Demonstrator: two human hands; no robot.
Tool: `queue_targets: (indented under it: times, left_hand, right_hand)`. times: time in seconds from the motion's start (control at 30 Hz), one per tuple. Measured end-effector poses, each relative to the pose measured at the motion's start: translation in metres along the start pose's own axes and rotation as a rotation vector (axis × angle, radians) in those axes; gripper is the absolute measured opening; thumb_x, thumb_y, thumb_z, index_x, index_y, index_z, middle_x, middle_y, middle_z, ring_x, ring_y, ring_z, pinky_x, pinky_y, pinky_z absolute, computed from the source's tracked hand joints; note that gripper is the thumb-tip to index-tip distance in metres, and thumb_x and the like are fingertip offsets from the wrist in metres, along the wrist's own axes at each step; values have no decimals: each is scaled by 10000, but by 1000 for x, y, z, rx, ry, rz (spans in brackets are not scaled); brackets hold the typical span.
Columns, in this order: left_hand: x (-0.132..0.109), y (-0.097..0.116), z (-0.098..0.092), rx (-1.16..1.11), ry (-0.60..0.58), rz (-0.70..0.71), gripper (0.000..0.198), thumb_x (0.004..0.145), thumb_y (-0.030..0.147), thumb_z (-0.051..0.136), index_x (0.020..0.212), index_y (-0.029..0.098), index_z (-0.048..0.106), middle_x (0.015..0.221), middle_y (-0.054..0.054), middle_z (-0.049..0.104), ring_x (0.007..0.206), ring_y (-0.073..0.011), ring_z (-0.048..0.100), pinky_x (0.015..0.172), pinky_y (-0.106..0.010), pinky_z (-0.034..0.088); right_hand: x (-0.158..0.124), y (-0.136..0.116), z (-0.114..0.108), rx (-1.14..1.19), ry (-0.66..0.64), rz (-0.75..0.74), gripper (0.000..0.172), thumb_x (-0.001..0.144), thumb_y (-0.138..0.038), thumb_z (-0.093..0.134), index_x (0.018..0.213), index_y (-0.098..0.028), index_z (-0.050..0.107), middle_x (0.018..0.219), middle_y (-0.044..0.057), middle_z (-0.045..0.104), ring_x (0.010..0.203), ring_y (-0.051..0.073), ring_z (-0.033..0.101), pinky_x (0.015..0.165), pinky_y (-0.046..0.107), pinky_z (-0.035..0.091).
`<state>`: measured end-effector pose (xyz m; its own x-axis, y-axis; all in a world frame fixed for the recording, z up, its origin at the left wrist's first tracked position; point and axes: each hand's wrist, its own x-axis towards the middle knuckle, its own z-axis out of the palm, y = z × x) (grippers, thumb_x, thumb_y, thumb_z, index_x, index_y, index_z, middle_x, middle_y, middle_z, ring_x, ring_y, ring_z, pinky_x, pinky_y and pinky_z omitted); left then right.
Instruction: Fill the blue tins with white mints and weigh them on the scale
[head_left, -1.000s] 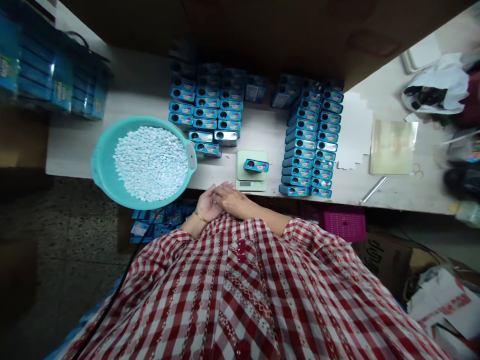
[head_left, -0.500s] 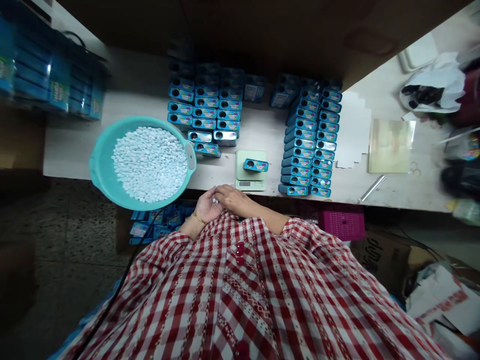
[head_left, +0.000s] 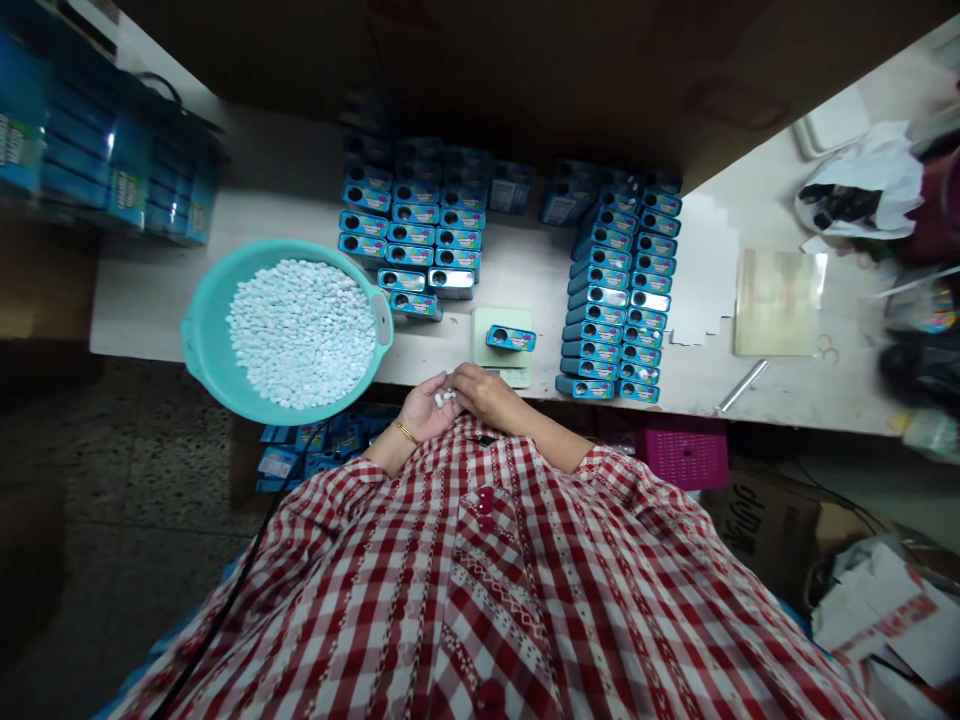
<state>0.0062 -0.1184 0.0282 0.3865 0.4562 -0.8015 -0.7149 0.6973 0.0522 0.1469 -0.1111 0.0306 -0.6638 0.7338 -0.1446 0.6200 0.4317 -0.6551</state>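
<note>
Several small white candies (head_left: pixel 444 397) lie in the cupped palm of my left hand (head_left: pixel 424 413), which faces up at the front edge of the table. My right hand (head_left: pixel 484 397) comes in from the right, its curled fingertips meeting the fingers of the left; what they pinch, if anything, is hidden. Just beyond both hands is a pale green scale (head_left: pixel 482 348), and a blue tin (head_left: pixel 511 338) with a dark round hole in its top stands on it. To the left sits a turquoise basin (head_left: pixel 202 345) holding a heap of the same white candies.
Rows of blue tins (head_left: pixel 411 235) stand behind the basin and scale, with longer rows (head_left: pixel 596 330) at the right. A metal tube (head_left: pixel 742 386) lies near the right front edge. Below the table are a magenta basket (head_left: pixel 686 455) and blue packets (head_left: pixel 281 462).
My hands have shifted slightly right, nearer the scale's front. The left palm is turned up more, so more candies show. The tin on the scale stays put.
</note>
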Motion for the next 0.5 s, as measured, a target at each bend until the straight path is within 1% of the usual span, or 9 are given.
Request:
queue_targets:
  times: [0.13,0.2,0.27,0.33,0.4,0.5]
  left_hand:
    - [4,-1,10,-1,-49,-13,314,912,141,340,869,91,647,683,-65,674,622,-123,636,693,-251,530]
    - [8,0,17,14,-57,2,306,903,137,358,882,71,656,719,-85,687,674,-134,654,744,-256,530]
    - [11,2,24,46,-39,26,289,888,126,382,873,54,661,781,-116,700,756,-154,671,800,-264,522]
    - [13,5,28,88,-5,48,264,866,105,408,871,41,663,850,-145,705,833,-177,676,842,-278,514]
    - [12,8,28,124,21,63,242,839,77,432,898,31,662,895,-161,703,875,-188,674,866,-292,509]
    - [8,13,20,154,51,97,261,787,17,464,965,39,653,915,-148,702,894,-175,670,881,-286,507]
  right_hand:
    - [-6,11,-12,118,154,33,171,898,-184,466,972,-145,615,963,86,598,917,169,535,805,286,451]
    - [-8,18,-21,161,247,40,170,900,-192,464,938,-148,624,922,80,604,886,159,549,804,282,459]
    - [-9,29,-31,156,359,66,178,900,-201,461,918,-148,630,896,81,608,879,161,560,803,287,468]
    - [-9,41,-40,109,453,111,184,896,-207,464,935,-156,637,912,88,615,899,173,568,815,302,476]
    - [-12,54,-48,63,492,156,179,886,-213,486,962,-178,645,934,85,623,911,182,577,824,312,483]
    - [-22,71,-57,53,546,189,156,872,-226,521,936,-198,661,909,67,635,864,172,597,792,301,496]
